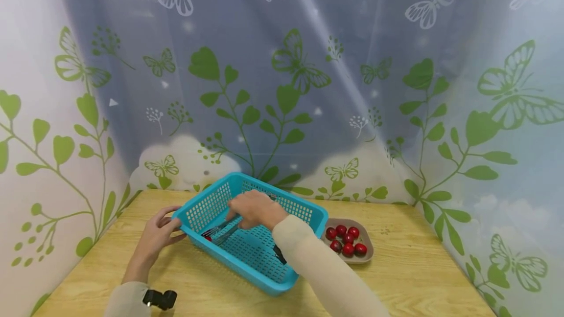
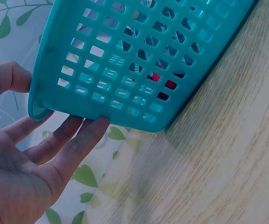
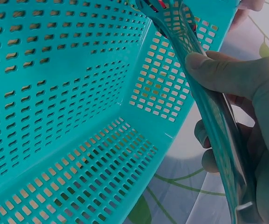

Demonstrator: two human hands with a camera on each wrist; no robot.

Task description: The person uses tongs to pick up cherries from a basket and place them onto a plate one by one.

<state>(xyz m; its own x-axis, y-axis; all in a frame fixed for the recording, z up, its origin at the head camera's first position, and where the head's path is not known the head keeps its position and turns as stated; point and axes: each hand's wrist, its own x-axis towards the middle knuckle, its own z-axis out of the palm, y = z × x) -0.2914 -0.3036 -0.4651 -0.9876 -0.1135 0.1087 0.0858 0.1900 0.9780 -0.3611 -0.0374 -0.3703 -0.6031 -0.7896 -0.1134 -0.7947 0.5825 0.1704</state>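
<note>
A turquoise plastic basket (image 1: 240,264) with perforated walls stands on the table. At its left corner my left hand (image 1: 156,236) grips the rim, thumb on one side and fingers against the outer wall (image 2: 125,100). My right hand (image 1: 255,209) reaches over the basket and holds shiny metal tongs (image 3: 220,135) by their arms, thumb pressed on one arm. The tongs slant down toward the basket's left end, where a small red fruit (image 1: 208,238) shows at their tips. I cannot tell whether the tips grip it.
To the right of the basket, a beige tray (image 1: 363,259) holds several round, dark red fruits (image 1: 348,249). Beneath everything is a wood-grain tabletop (image 1: 410,268). A curtain (image 1: 264,126) with butterflies and leaves rises behind the table and at both sides.
</note>
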